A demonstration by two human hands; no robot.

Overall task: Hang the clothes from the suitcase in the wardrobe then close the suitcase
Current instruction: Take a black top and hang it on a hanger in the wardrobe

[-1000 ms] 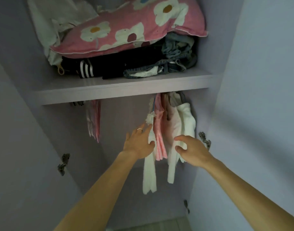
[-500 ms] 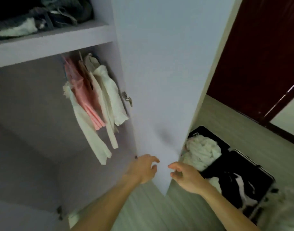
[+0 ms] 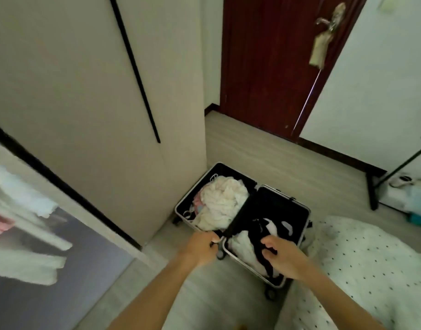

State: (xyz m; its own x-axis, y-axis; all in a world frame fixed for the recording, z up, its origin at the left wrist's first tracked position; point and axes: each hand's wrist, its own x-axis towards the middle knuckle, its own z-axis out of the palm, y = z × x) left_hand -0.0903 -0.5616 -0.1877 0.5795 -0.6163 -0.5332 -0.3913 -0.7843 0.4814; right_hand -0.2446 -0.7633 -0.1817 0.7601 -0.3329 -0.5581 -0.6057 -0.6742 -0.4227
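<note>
Pale wood-look floor (image 3: 276, 158) fills the middle of the head view, and the suitcase (image 3: 283, 210) lies open flat on it, just beside the cream wardrobe (image 3: 85, 79) and near the foot of a bed (image 3: 371, 270) with a white dotted cover. Its 2 halves are both black inside. The far-left half is heaped with white clothes (image 3: 221, 203), with a bit of pink showing at the heap's left edge. The near-right half has black and white clothes (image 3: 245, 248) bunched at its near end, and the far end of that half is bare lining. Both bare arms reach down from the bottom of the picture. The left hand (image 3: 200, 248) appears over the near corner of the suitcase, by the hinge; its grip is loosely curled, thumb against forefinger, with nothing showing inside it. The right hand (image 3: 285, 258) appears over the black and white clothes, fingers curled downward; I cannot tell whether its grip has hold of the black cloth or only lies in front of it. At far left the wardrobe stands open, and hanging clothes (image 3: 21, 203), white and pink, show there as a blur. Behind the suitcase is a dark red door (image 3: 264, 67), and a black rack (image 3: 371, 191) stands by the wall at right.
</note>
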